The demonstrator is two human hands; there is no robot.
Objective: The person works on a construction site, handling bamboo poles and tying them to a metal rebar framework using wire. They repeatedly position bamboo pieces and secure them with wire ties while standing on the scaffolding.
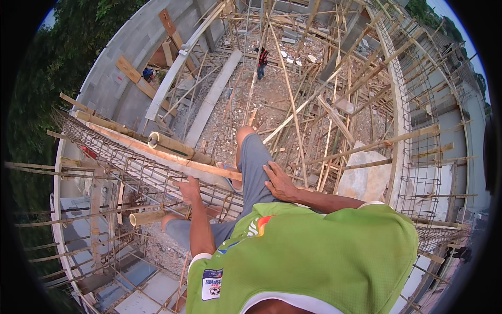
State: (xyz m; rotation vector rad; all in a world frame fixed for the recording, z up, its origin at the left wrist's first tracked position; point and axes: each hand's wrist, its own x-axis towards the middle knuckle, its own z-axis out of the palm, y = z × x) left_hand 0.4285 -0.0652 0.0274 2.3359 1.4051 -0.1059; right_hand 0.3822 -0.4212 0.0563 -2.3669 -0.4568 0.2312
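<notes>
- head view, looking down from high on a building site: a person in a green shirt (314,246) and grey shorts (256,162) is perched with knees apart over a long rebar cage (125,166).
- the rebar cage, a lattice of thin steel bars, slants from the upper left down to the space between the person's legs.
- left hand (188,190): at the near part of the rebar cage, fingers curled at its upper bars; whether the grip closes fully around a bar cannot be told.
- right hand (280,182): open and holding nothing, laid on the right leg by the knee, fingers spread.
- a pale wooden board (178,163) runs along the far side of the rebar cage, with a thick bamboo pole (170,145) just beyond it.
- a sandalled foot (232,179) is near the board's right end.
- another bamboo pole (149,217) pokes out near the left knee.
- far below, 1 other person (262,63) stands on rubble-strewn ground (277,99) among slanting poles.
- a grey block wall (117,57) rises at upper left, trees (47,78) outside it; a 2nd steel lattice (422,172) curves along the right.
</notes>
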